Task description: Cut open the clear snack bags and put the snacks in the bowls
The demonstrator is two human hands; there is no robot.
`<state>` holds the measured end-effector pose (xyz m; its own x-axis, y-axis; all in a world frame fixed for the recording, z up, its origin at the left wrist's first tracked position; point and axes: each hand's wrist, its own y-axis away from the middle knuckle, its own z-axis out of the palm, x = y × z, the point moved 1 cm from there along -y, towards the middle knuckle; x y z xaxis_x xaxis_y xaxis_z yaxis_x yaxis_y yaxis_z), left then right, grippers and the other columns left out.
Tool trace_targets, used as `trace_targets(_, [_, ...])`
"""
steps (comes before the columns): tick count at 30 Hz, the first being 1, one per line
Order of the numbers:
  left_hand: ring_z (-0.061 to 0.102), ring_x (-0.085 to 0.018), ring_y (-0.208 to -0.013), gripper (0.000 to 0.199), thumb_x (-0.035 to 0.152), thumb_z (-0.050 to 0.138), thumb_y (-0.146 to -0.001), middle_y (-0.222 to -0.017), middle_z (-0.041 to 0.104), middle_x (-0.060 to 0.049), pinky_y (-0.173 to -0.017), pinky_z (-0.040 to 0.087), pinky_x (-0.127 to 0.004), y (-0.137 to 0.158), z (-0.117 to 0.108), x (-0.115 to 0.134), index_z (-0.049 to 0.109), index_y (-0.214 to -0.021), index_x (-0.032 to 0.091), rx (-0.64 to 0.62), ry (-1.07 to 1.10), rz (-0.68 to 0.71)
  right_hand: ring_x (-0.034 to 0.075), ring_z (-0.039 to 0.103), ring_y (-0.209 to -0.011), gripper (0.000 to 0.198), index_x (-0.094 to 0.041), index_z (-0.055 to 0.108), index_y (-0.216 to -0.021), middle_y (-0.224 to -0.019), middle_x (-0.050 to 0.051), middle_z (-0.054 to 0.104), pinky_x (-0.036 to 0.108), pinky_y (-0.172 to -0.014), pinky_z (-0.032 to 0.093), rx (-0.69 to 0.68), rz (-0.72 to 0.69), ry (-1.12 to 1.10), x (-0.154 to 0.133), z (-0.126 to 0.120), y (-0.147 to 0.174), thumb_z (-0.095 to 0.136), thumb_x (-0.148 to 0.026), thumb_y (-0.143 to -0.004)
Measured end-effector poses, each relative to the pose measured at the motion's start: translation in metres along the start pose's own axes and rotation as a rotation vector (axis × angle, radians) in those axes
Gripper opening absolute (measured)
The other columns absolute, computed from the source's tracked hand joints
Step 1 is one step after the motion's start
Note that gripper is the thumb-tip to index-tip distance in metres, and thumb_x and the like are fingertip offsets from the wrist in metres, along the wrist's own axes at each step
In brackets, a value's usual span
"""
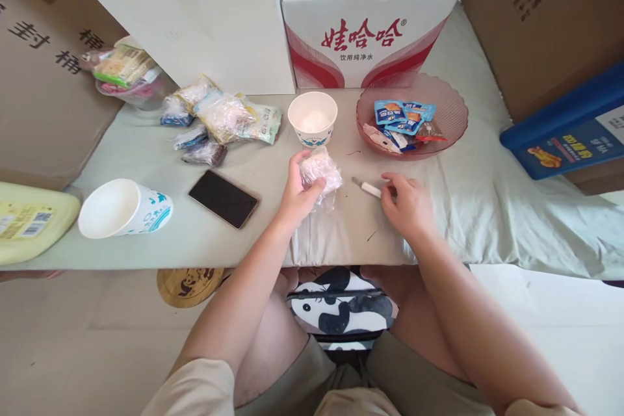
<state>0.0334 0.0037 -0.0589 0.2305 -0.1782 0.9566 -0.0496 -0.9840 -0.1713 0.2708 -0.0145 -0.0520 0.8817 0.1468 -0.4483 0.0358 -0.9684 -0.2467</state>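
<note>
My left hand (301,192) is closed around a crumpled bundle in clear plastic wrap (320,172), with the thumb pressed on its front. What is inside the wrap I cannot make out. My right hand (408,205) rests low over the cloth, fingers curled, at the near end of a slim white stick with a grey-brown tip (368,188). That end of the stick disappears under the fingers. Just behind the bundle stands an upright white paper bowl (312,118) with a blue pattern. A pink ribbed bowl (451,136) holding several blue snack packets (404,117) is beyond my right hand.
A black phone (223,199) lies left of my left arm, near a tipped paper cup (125,208) and a yellow jug (34,222). Wrapped packets (229,118) are heaped at the back left. White cartons (370,42) and a blue box (565,123) border the cloth-covered surface.
</note>
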Motion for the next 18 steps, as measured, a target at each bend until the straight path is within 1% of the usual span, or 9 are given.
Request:
trace_targets(2, [0.063,-0.018,-0.107,0.059,0.030,0.057,-0.090,-0.127,0.057,-0.009,-0.092,0.055,-0.035,0.001,0.001,0.000,0.028,-0.141,0.029,-0.015,0.004,-0.015,0.028,0.063,-0.087,0.032,-0.019,0.067,-0.113,-0.094,0.011,0.073,0.042,-0.078,0.046,-0.009,-0.017,-0.037,-0.007,0.004,0.001,0.045,-0.022,-0.091])
trace_targets(5, [0.063,-0.017,-0.103,0.057,0.027,0.058,-0.088,-0.125,0.056,-0.008,-0.090,0.054,-0.034,0.001,0.002,0.001,0.030,-0.138,0.029,-0.019,0.030,-0.038,0.030,0.061,-0.092,0.030,-0.018,0.068,-0.110,-0.098,0.012,0.072,0.044,-0.082,0.046,-0.044,-0.079,0.004,-0.019,0.007,0.001,0.046,-0.026,-0.091])
trace_targets(8, [0.062,-0.016,-0.101,0.056,0.026,0.058,-0.087,-0.124,0.056,-0.007,-0.089,0.054,-0.033,0.002,0.001,0.003,0.032,-0.136,0.029,-0.008,0.036,-0.046,0.032,0.058,-0.099,0.032,-0.020,0.068,-0.107,-0.103,0.011,0.071,0.046,-0.084,0.045,-0.160,-0.168,0.027,-0.021,0.004,0.003,0.052,-0.019,-0.080])
trace_targets(10, [0.062,-0.015,-0.098,0.056,0.025,0.058,-0.087,-0.121,0.056,-0.006,-0.087,0.054,-0.032,0.001,-0.001,0.003,0.032,-0.136,0.029,0.002,0.044,-0.059,0.032,0.057,-0.107,0.038,-0.022,0.068,-0.105,-0.112,0.010,0.069,0.046,-0.088,0.045,-0.263,-0.279,0.001,-0.016,0.000,0.004,0.053,-0.013,-0.070])
trace_targets(11, [0.062,-0.015,-0.097,0.056,0.024,0.059,-0.086,-0.120,0.057,-0.006,-0.086,0.054,-0.032,0.001,-0.002,0.002,0.033,-0.136,0.029,0.011,0.052,-0.067,0.031,0.057,-0.111,0.040,-0.022,0.068,-0.104,-0.116,0.010,0.068,0.047,-0.092,0.044,-0.304,-0.334,-0.015,-0.013,-0.003,0.004,0.053,-0.011,-0.068])
trace_targets(12, [0.062,-0.015,-0.095,0.056,0.024,0.059,-0.086,-0.118,0.057,-0.006,-0.085,0.055,-0.032,0.001,-0.003,0.002,0.033,-0.136,0.029,0.017,0.060,-0.075,0.031,0.056,-0.114,0.039,-0.023,0.069,-0.102,-0.120,0.009,0.067,0.048,-0.095,0.043,-0.329,-0.377,-0.031,-0.009,-0.005,0.004,0.053,-0.011,-0.068])
trace_targets(14, [0.063,-0.015,-0.093,0.056,0.023,0.059,-0.086,-0.115,0.058,-0.005,-0.084,0.055,-0.033,0.000,-0.004,0.001,0.034,-0.136,0.029,0.024,0.071,-0.089,0.030,0.057,-0.115,0.033,-0.023,0.070,-0.100,-0.122,0.010,0.068,0.049,-0.098,0.042,-0.324,-0.409,-0.066,-0.003,-0.008,0.004,0.053,-0.013,-0.073])
trace_targets(16, [0.064,-0.016,-0.095,0.057,0.024,0.060,-0.085,-0.114,0.059,-0.005,-0.086,0.056,-0.034,-0.001,-0.005,0.001,0.034,-0.135,0.029,0.025,0.077,-0.092,0.029,0.060,-0.109,0.027,-0.021,0.071,-0.098,-0.115,0.011,0.070,0.048,-0.095,0.045,-0.294,-0.404,-0.123,-0.002,-0.008,0.002,0.051,-0.015,-0.080])
trace_targets(18, [0.064,-0.016,-0.097,0.054,0.028,0.059,-0.088,-0.116,0.060,-0.005,-0.086,0.056,-0.034,-0.002,-0.004,0.002,0.034,-0.135,0.030,0.011,0.091,-0.090,0.026,0.064,-0.097,0.025,-0.019,0.070,-0.099,-0.105,0.011,0.072,0.042,-0.088,0.049,-0.278,-0.374,-0.192,-0.006,-0.006,0.002,0.048,-0.017,-0.086])
